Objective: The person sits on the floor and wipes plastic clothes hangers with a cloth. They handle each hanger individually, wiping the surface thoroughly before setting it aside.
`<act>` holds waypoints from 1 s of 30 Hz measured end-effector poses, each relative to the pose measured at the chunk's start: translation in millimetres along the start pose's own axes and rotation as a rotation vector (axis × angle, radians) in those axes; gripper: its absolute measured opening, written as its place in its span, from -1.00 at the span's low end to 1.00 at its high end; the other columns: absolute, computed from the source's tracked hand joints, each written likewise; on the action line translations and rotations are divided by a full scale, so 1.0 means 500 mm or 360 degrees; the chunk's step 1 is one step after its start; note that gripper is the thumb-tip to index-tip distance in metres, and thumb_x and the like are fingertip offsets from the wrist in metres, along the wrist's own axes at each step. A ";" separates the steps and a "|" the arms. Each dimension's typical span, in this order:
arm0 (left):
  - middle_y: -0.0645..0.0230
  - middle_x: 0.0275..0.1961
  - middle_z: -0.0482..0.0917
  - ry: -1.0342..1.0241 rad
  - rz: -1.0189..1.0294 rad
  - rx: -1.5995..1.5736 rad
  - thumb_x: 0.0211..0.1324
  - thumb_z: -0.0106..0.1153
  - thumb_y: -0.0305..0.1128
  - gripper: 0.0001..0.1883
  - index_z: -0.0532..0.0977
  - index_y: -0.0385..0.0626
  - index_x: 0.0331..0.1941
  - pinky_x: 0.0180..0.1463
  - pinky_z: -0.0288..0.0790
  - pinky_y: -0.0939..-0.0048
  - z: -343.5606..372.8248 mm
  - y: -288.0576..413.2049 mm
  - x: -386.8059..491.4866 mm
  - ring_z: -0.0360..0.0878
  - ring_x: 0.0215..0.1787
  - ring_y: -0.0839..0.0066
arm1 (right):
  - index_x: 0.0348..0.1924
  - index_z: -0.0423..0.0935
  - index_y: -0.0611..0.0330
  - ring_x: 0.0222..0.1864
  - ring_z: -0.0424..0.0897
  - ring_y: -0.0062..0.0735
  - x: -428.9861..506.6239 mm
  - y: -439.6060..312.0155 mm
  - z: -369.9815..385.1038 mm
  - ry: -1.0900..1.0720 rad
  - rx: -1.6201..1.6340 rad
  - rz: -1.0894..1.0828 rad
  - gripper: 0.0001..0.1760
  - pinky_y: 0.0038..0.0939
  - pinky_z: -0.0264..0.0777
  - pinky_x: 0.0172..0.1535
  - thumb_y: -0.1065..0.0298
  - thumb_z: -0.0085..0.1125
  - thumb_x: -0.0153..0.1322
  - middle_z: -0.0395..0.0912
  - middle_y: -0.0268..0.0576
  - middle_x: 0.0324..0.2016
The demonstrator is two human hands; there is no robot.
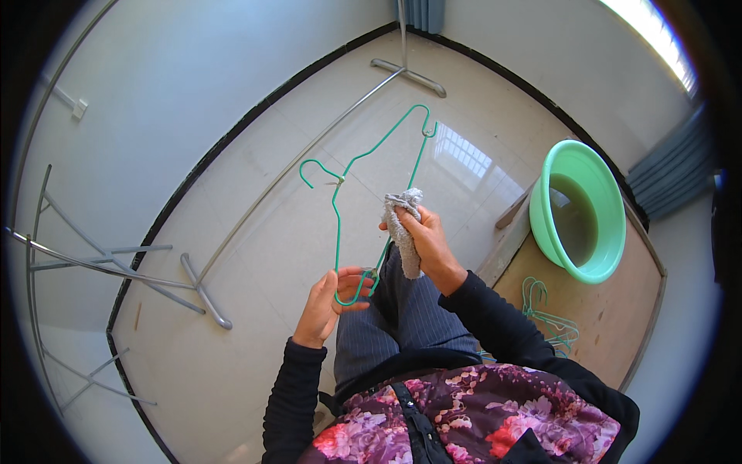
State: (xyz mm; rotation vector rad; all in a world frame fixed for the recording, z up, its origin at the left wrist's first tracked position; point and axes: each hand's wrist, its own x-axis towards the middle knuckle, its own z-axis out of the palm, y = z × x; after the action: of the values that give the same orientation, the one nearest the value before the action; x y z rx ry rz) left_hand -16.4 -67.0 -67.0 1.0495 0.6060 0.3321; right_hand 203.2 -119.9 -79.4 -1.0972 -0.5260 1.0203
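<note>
A green clothes hanger (337,223) is held up over my lap, its top hook pointing left. My left hand (327,298) grips its near end, thumb on one side and fingers spread behind the bent wire. In my right hand (432,246) a grey, damp-looking cloth (404,246) is bunched against the long bottom bar of the hanger. The cloth covers a stretch of that bar, so whether it wraps fully around cannot be seen. The hanger's far end, with its small notch, extends past the cloth towards the floor tiles.
To the right, a light green basin (615,232) with murky water stands on a wooden table (614,325). Several green hangers (553,325) lie on that table near my right forearm. A metal garment rack (301,153) stands on the left, its base bar crossing the floor.
</note>
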 end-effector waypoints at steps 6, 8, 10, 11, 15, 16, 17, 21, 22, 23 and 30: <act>0.39 -0.27 0.51 0.0756 0.0635 0.0543 0.45 -0.27 -0.15 -0.56 0.52 -0.23 -0.30 -0.17 0.38 0.50 0.027 -0.019 0.037 0.41 -0.23 0.59 | -0.16 0.53 0.23 -0.42 0.50 -0.68 -0.027 0.004 0.046 0.0050 -0.0107 -0.0069 -0.74 -0.61 0.38 -0.37 0.23 -0.02 0.51 0.63 -0.26 -0.37; 0.43 -0.28 0.46 0.0869 0.0842 0.0682 0.46 -0.26 -0.18 -0.56 0.52 -0.24 -0.33 -0.20 0.28 0.57 0.051 -0.013 0.058 0.31 -0.32 0.61 | -0.14 0.53 0.27 -0.38 0.50 -0.70 -0.054 0.024 0.070 -0.0013 -0.0138 -0.0026 -0.74 -0.61 0.37 -0.36 0.26 0.01 0.49 0.62 -0.29 -0.35; 0.43 -0.27 0.46 0.0994 0.0971 0.0747 0.46 -0.27 -0.17 -0.56 0.52 -0.24 -0.34 -0.20 0.28 0.57 0.072 0.003 0.077 0.32 -0.29 0.62 | -0.11 0.52 0.30 -0.33 0.49 -0.68 -0.084 0.052 0.096 -0.0049 -0.0171 -0.0028 -0.73 -0.58 0.38 -0.30 0.28 0.03 0.47 0.60 -0.31 -0.34; 0.42 -0.27 0.46 0.1054 0.1035 0.0778 0.46 -0.27 -0.17 -0.56 0.51 -0.24 -0.34 -0.19 0.28 0.57 0.082 0.013 0.082 0.32 -0.28 0.62 | -0.17 0.52 0.34 -0.42 0.49 -0.66 -0.094 0.054 0.111 0.0024 -0.0199 -0.0149 -0.73 -0.55 0.38 -0.40 0.27 0.09 0.44 0.54 -0.31 -0.45; 0.42 -0.31 0.48 0.0914 0.0806 0.0621 0.46 -0.27 -0.17 -0.56 0.50 -0.24 -0.35 -0.22 0.31 0.52 0.078 0.009 0.077 0.36 -0.32 0.60 | -0.17 0.51 0.33 -0.42 0.48 -0.66 -0.099 0.055 0.103 -0.0030 -0.0270 -0.0009 -0.72 -0.54 0.38 -0.40 0.25 0.08 0.44 0.53 -0.31 -0.45; 0.35 -0.35 0.49 0.0899 0.0834 0.0628 0.45 -0.23 -0.23 -0.61 0.49 -0.26 -0.35 -0.24 0.34 0.49 0.070 0.002 0.076 0.42 -0.35 0.55 | -0.17 0.50 0.33 -0.42 0.48 -0.65 -0.096 0.051 0.097 -0.0033 -0.0306 0.0005 -0.71 -0.55 0.38 -0.40 0.24 0.08 0.44 0.53 -0.31 -0.46; 0.32 -0.35 0.49 0.0913 0.0871 0.0775 0.44 -0.22 -0.26 -0.63 0.49 -0.27 -0.35 -0.24 0.34 0.48 0.065 -0.002 0.071 0.44 -0.34 0.53 | -0.18 0.51 0.33 -0.42 0.48 -0.65 -0.093 0.045 0.094 -0.0040 -0.0295 0.0052 -0.72 -0.55 0.38 -0.39 0.24 0.08 0.44 0.53 -0.31 -0.46; 0.20 -0.41 0.51 0.1012 0.0990 0.1262 0.39 -0.17 -0.36 -0.69 0.48 -0.30 -0.37 -0.29 0.38 0.42 0.066 -0.002 0.049 0.53 -0.39 0.38 | -0.20 0.51 0.33 -0.40 0.47 -0.65 -0.087 0.019 0.087 -0.0134 -0.0283 0.0085 -0.72 -0.55 0.37 -0.39 0.25 0.09 0.43 0.52 -0.31 -0.46; 0.20 -0.44 0.51 0.1024 0.0966 0.1302 0.39 -0.16 -0.35 -0.69 0.47 -0.30 -0.38 -0.32 0.38 0.41 0.064 -0.003 0.041 0.53 -0.43 0.37 | -0.21 0.51 0.33 -0.40 0.47 -0.65 -0.084 0.015 0.087 -0.0175 -0.0284 0.0051 -0.72 -0.55 0.37 -0.38 0.25 0.09 0.42 0.51 -0.31 -0.46; 0.21 -0.47 0.51 0.1036 0.0942 0.1341 0.39 -0.16 -0.34 -0.69 0.47 -0.30 -0.39 -0.36 0.38 0.40 0.063 -0.007 0.032 0.53 -0.48 0.35 | -0.21 0.51 0.32 -0.40 0.47 -0.65 -0.079 0.016 0.086 -0.0187 -0.0308 0.0015 -0.73 -0.55 0.37 -0.38 0.25 0.09 0.42 0.51 -0.31 -0.45; 0.35 -0.69 0.42 0.0757 0.0540 0.1062 0.42 -0.18 -0.21 -0.59 0.46 -0.29 -0.43 -0.52 0.34 0.48 0.020 -0.018 -0.043 0.44 -0.64 0.57 | -0.15 0.47 0.25 -0.32 0.53 -0.57 0.024 -0.011 0.025 0.0010 0.0115 -0.0036 -0.76 -0.53 0.42 -0.24 0.24 0.01 0.50 0.56 -0.25 -0.33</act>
State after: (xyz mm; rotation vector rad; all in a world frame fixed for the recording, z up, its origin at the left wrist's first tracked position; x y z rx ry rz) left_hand -27.5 -90.0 -64.9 1.7441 1.0038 0.7185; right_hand 201.5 -104.1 -70.8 -1.0278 -0.4918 1.0083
